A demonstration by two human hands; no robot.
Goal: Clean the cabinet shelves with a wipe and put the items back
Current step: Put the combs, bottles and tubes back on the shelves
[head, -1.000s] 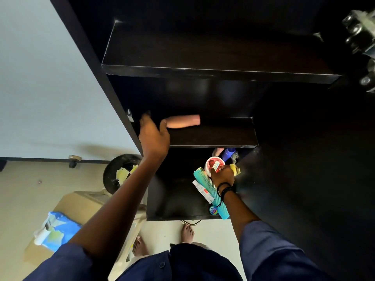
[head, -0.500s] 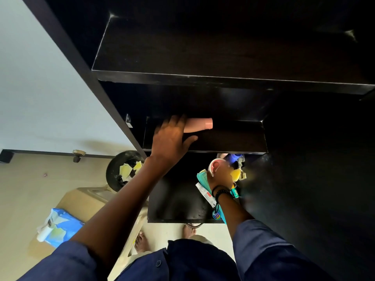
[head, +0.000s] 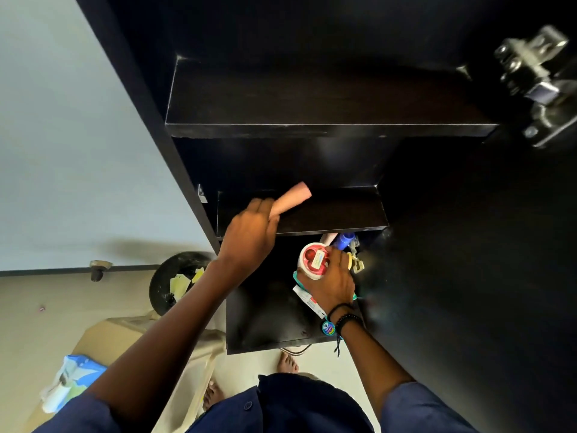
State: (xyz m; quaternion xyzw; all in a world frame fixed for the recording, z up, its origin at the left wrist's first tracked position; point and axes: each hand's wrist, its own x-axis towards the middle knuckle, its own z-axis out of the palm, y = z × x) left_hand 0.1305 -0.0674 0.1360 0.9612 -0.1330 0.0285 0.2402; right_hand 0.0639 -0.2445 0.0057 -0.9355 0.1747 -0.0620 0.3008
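Observation:
A black cabinet with an upper shelf [head: 327, 131] and a middle shelf [head: 331, 218] fills the view. My left hand [head: 249, 232] grips a pink tube [head: 293, 196] by its near end, tilted up over the left part of the middle shelf. Below that shelf, my right hand [head: 331, 282] holds a bundle of items: a round white tub with a red lid [head: 312, 259], a teal comb [head: 296, 278], a white tube [head: 307, 301], a blue-capped item [head: 343, 240] and a yellow item [head: 356, 265]. The bottom shelf [head: 265, 320] lies under them.
A cabinet hinge [head: 537, 85] juts out at the top right. On the floor to the left are a black bin [head: 175, 282] with yellow scraps, a cardboard box [head: 131, 339] and a blue wipe pack [head: 71, 379]. My bare feet [head: 287, 364] stand close to the cabinet.
My left hand has closed round the pink tube and tilted it up from lying flat on the middle shelf. My right hand has stayed low with its bundle.

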